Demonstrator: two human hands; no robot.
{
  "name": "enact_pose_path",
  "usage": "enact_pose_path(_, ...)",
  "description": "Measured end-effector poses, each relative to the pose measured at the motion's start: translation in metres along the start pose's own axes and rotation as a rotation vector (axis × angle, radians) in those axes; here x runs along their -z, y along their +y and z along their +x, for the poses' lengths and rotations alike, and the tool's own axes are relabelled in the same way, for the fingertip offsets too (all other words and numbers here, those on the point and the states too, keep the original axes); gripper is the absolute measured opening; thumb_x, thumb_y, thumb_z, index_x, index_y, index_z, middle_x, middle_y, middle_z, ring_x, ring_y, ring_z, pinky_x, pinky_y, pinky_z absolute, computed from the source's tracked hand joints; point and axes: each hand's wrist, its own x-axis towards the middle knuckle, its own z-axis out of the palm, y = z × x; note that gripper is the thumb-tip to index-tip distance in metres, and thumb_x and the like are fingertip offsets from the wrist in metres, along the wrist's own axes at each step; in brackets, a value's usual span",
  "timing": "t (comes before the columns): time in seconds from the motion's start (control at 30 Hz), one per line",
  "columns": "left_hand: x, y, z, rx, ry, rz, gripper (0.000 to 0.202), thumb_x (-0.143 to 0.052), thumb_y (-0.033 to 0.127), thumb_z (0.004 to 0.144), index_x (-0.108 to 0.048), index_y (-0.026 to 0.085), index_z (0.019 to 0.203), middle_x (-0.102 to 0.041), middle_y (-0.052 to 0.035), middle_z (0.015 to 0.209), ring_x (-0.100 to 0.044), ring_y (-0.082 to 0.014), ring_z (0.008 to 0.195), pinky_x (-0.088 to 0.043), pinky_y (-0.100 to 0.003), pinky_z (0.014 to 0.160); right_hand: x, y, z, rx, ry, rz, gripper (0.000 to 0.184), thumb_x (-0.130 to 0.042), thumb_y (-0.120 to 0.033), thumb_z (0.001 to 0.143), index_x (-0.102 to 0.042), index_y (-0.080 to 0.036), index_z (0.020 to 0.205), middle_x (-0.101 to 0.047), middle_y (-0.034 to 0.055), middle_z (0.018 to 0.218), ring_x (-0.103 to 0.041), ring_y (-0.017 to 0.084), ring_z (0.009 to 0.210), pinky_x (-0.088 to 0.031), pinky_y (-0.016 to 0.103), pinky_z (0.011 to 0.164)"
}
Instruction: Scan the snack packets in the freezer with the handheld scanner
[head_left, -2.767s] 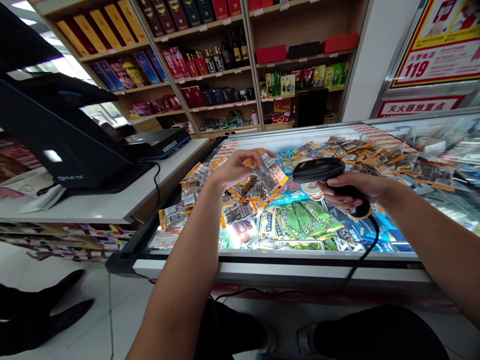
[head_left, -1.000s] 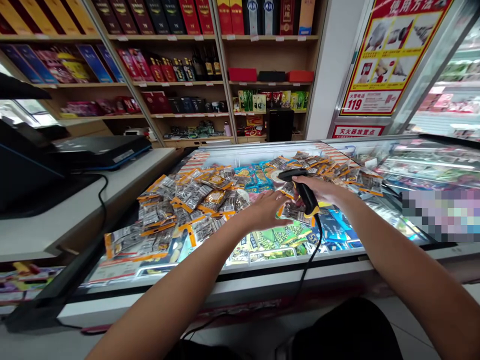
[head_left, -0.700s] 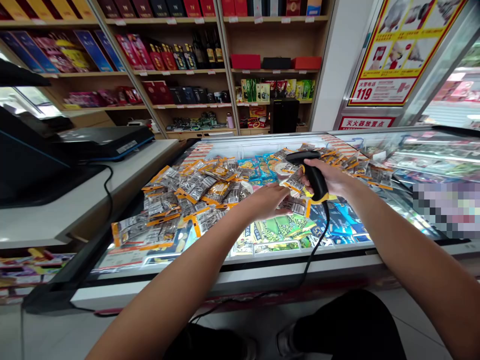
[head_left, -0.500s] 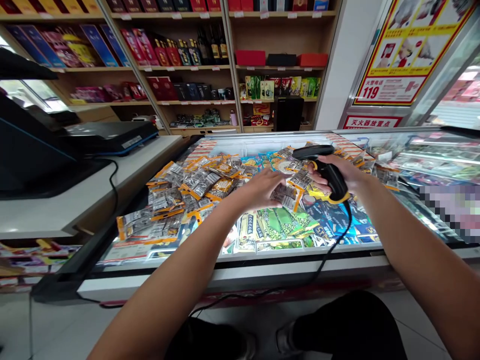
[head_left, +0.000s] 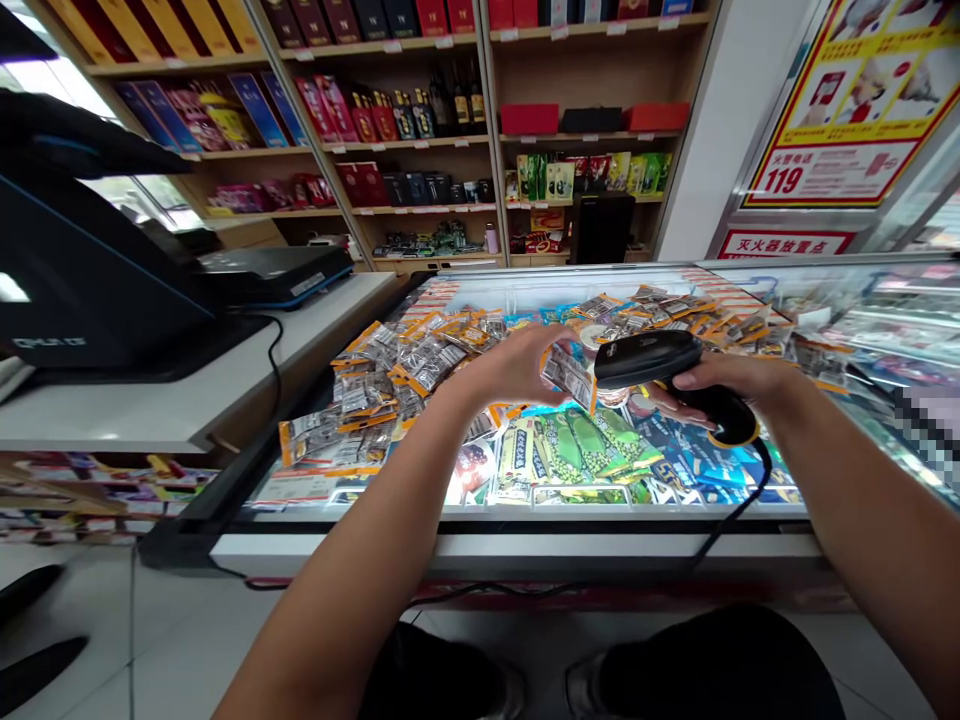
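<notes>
Store shelves (head_left: 416, 145) run across the back, boxes and bottles on them; red-yellow poster (head_left: 847, 110) off right. Freezer (head_left: 525, 545) fills the middle, goods visible through its glass, green bags (head_left: 592, 440) near the front. Worktop (head_left: 97, 415) at my left, carrying a dark terminal (head_left: 90, 270) and a scale (head_left: 277, 270). Orange-edged packets on the glass: messy left pile (head_left: 431, 362), looser right pile (head_left: 694, 310) toward the back.

My right hand (head_left: 720, 385) is wrapped around the scanner (head_left: 649, 357), thumb on top, nose aimed left. Cable (head_left: 759, 490) drops from its grip over the freezer's front edge. My left hand (head_left: 517, 365) is curved in a C, thumb low and forefinger high, fingers (head_left: 553, 398) grasping one packet (head_left: 570, 378) by its edges, as far as I can see; far side hidden. That packet sits between my left hand and the scanner's nose, over the green bags, seemingly just off the glass. Can't tell whether nose and packet touch.

To do this well, I'd say: pinch only the rim, thumb clear of the print; pull the film taut so it doesn't crease or glare; square the printed face to the nose; leave a little gap; hold both wrists steady; give the cable slack so it won't tug.
</notes>
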Motion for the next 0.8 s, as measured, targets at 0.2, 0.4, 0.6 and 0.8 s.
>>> enact_pose_path(0.2, -0.006, 0.002, 0.003, -0.048, -0.021, 0.02, 0.078, -0.087, 0.039, 0.078, -0.055, 0.028, 0.149, -0.062, -0.0113, 0.149, -0.054, -0.0359, 0.138, -0.044, -0.052, 0.115, -0.002, -0.003, 0.002, 0.057, -0.013, 0.023, 0.035, -0.065, -0.049, 0.102, -0.068, -0.017, 0.09, -0.06, 0.0034, 0.074, -0.054, 0.013, 0.054, -0.046, 0.026, 0.05)
enact_pose_path(0.4, -0.001, 0.001, 0.003, -0.033, 0.028, 0.065, 0.069, -0.084, 0.037, 0.081, -0.058, 0.027, 0.145, -0.064, -0.0099, 0.142, -0.054, -0.0337, 0.134, -0.045, -0.05, 0.114, -0.005, -0.008, 0.002, 0.065, 0.031, -0.01, 0.038, -0.062, -0.052, 0.102, -0.068, -0.016, 0.089, -0.058, 0.0027, 0.067, -0.052, 0.013, 0.051, -0.04, 0.027, 0.049)
enact_pose_path(0.6, 0.026, -0.018, -0.004, 0.363, 0.35, 0.436, 0.038, -0.069, 0.044, 0.093, -0.07, 0.023, 0.124, -0.063, -0.016, 0.135, -0.049, -0.0401, 0.133, -0.04, -0.057, 0.114, 0.002, -0.007, 0.009, 0.095, 0.392, 0.154, 0.038, -0.061, -0.056, 0.101, -0.067, -0.019, 0.093, -0.055, 0.0005, 0.062, -0.048, 0.015, 0.05, -0.04, 0.029, 0.049)
enact_pose_path(0.8, 0.03, -0.04, -0.016, 0.826, 0.355, 0.55, 0.046, -0.063, 0.044, 0.093, -0.067, 0.021, 0.132, -0.057, -0.0241, 0.142, -0.044, -0.0492, 0.139, -0.037, -0.065, 0.114, 0.012, -0.004, 0.013, 0.041, 0.758, 0.388, 0.032, -0.068, -0.053, 0.094, -0.065, -0.022, 0.092, -0.054, 0.0004, 0.062, -0.05, 0.017, 0.052, -0.041, 0.03, 0.048)
